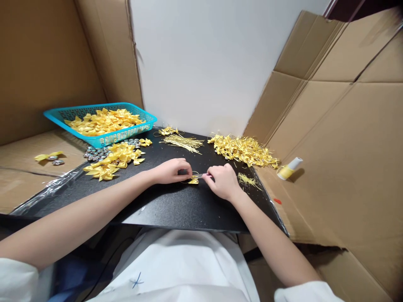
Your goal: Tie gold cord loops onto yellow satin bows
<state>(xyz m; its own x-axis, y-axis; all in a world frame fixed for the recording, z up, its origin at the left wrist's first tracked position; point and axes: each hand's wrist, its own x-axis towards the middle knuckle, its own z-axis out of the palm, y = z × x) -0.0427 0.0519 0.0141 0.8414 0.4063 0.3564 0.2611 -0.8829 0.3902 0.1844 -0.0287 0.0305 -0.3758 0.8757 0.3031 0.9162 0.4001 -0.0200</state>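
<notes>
Between both hands, at the black grainy tabletop [163,212], is a small glossy yellow fabric bow [194,181]; the grip of the left hand [172,171] pinches its edge. The right hand [224,181] has its grip folded around a slim metal tool with pink handle [200,176]. Leftward, pointed yellow bows [121,155] lie beside rounded silvery pieces [94,155].

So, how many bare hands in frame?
2: left hand, apparently pinching a small yellow ribbon bow; right hand, holding a slim metal-tipped tool. Both over the black tabletop; neither is hidden.
</notes>
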